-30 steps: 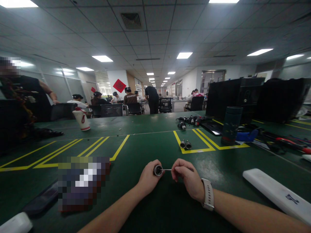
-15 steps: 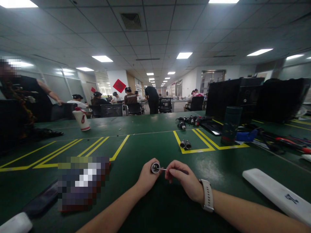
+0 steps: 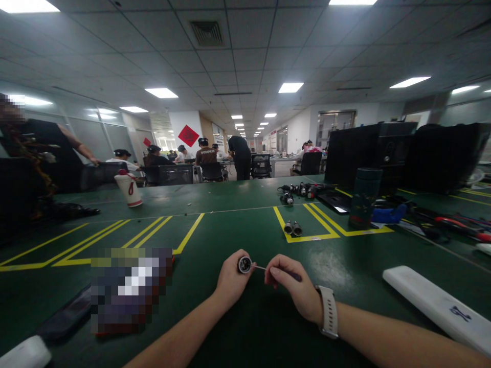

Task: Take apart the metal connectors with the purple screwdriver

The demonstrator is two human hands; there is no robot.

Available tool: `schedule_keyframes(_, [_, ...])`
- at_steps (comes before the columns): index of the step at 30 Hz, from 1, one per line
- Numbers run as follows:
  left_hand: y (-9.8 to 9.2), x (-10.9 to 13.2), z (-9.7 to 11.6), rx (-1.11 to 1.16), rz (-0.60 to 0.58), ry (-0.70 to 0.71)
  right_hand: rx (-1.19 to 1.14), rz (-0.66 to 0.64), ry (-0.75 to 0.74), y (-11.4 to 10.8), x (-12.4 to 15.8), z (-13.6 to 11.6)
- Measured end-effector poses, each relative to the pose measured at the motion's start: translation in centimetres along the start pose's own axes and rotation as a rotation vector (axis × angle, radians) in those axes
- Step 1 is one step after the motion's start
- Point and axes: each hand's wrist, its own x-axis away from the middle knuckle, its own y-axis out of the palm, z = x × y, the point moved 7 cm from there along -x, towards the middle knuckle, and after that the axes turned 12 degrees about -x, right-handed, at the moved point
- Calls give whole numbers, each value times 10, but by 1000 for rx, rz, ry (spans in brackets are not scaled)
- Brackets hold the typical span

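Silver-rimmed round connector (image 3: 244, 265), dark inside, open end showing, clasped in left hand (image 3: 230, 280); right hand (image 3: 297, 294), just beside, pinching thin-shafted tool (image 3: 260, 267). Green tabletop (image 3: 238, 225) below hands, yellow tape (image 3: 191, 232) ahead; panelled ceiling (image 3: 249, 30) above.

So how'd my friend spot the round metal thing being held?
Find the big green table, then the left hand over it. It grips a round metal part, dark open end showing. Unlike the two similar parts by yellow lines, it's in a hand.
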Motion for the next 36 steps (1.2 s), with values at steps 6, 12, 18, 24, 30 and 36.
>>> schedule_keyframes(6, [0,-1,2,-38,6,26,116,-44,-13,7,3,-3])
schedule_keyframes(12, [3,-1,5,-37,-32,53,92,-50,25,10,0,-3])
schedule_keyframes(18, [3,0,5,-8,-48,45,-165,-30,84,4,-5,9])
schedule_keyframes(24, [4,0,3,7,-51,56,-222,-8,75,0,-6,14])
schedule_keyframes(30, [6,-1,-1,-6,-51,45,-166,9,73,1,-6,12])
schedule_keyframes(36, [7,-1,-2,-12,-55,48,-317,15,166,0,-7,20])
